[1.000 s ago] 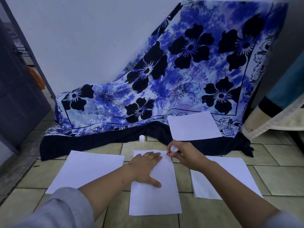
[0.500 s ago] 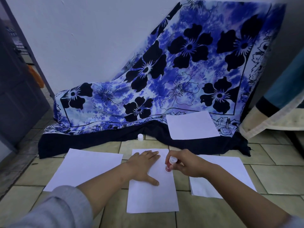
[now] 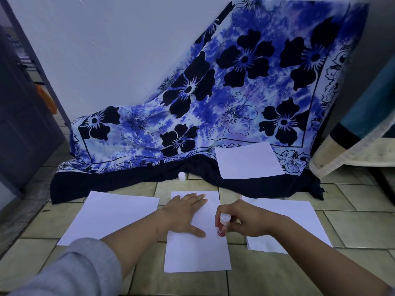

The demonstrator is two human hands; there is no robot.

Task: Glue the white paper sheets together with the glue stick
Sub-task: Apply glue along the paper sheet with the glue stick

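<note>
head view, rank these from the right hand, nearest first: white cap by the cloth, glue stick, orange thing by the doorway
1. Glue stick: held in the right hand, over the middle sheet.
2. White cap: ahead and left, at the cloth's dark edge.
3. Orange thing: far left, beyond the cloth.

— How are the sheets laid out?
— Three lie in a row on the tiled floor (image 3: 352,210): the middle sheet (image 3: 196,253), with the left sheet (image 3: 111,216) and the right sheet (image 3: 299,223) on either side, not touching it. A fourth sheet (image 3: 248,161) lies behind them, on the lower part of the draped cloth (image 3: 213,103).
— And the hands?
— The left hand (image 3: 183,212) lies flat on the middle sheet's far half. The right hand (image 3: 245,221) holds the glue stick (image 3: 222,225) at that sheet's right edge.
— The cap (image 3: 181,175)?
— Behind the middle sheet, standing at the cloth's edge.
</note>
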